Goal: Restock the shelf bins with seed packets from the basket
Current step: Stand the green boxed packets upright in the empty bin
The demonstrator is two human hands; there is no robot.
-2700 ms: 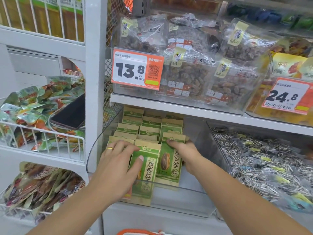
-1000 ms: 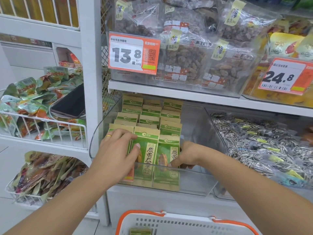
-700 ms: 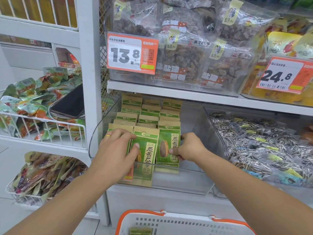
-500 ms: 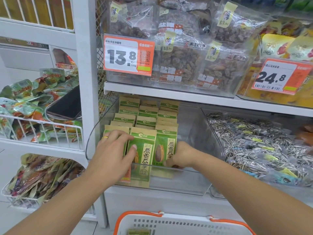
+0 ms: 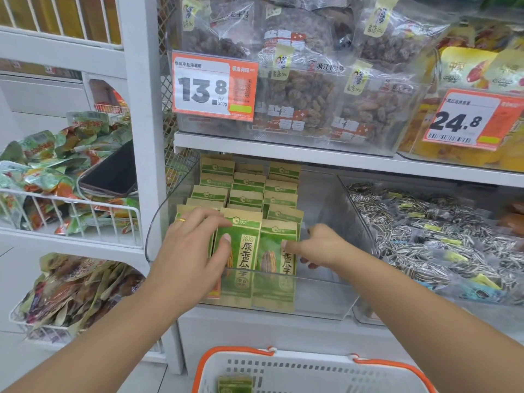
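Note:
Green and tan seed packets stand in rows inside a clear shelf bin on the lower shelf. My left hand grips the front-left packets, fingers over their tops and thumb on the front face. My right hand pinches the right edge of the front-right packet, which stands upright beside the left one. Below, a white basket with an orange rim shows one green packet inside.
A bin of striped sunflower seeds sits right of the packet bin. Bagged dried fruit and orange price tags fill the shelf above. Left, white wire baskets hold snack packs, and a black phone lies on them.
My right hand pushed the front-right packet down and level beside the left one, then shifted to its right edge. My left hand stayed on the front-left packets. The view tilted down, showing more basket.

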